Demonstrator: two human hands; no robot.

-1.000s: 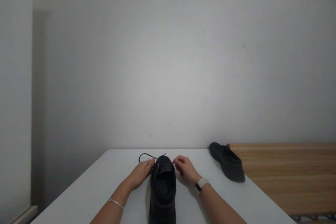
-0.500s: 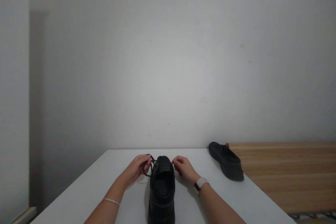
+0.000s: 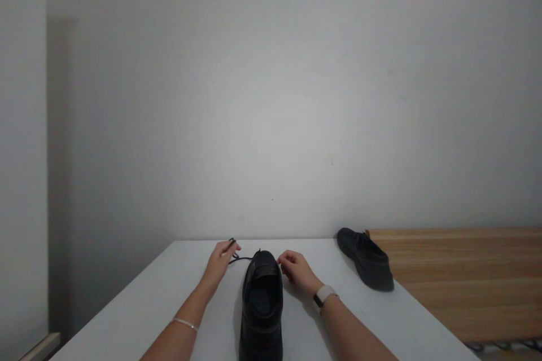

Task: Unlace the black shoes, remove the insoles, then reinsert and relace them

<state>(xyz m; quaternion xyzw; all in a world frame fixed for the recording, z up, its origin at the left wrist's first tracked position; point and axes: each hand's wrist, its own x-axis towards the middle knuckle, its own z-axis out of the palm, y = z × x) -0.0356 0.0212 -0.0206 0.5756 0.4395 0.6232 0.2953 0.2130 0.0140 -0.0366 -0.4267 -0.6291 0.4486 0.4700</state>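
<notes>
A black shoe (image 3: 261, 316) stands upright on the white table (image 3: 190, 293), its heel toward me and its opening facing up. To its left, my left hand (image 3: 222, 254) is closed on a black shoelace (image 3: 241, 259), which stretches from the shoe's front to the fingers. My right hand (image 3: 296, 268) is at the right side of the shoe's front, its fingers curled with the tips against or close to the shoe. Whatever those fingertips pinch is too small to make out. The shoe's own body hides most of its lacing.
A second black shoe (image 3: 366, 259) lies at the table's right edge, near the wall (image 3: 271, 124). Beyond that edge is a wood-grain panel (image 3: 457, 282). The table's back edge runs along the wall.
My left hand has moved away from the shoe, forward and slightly left, drawing the shoelace out sideways. My right hand has stayed in nearly the same place.
</notes>
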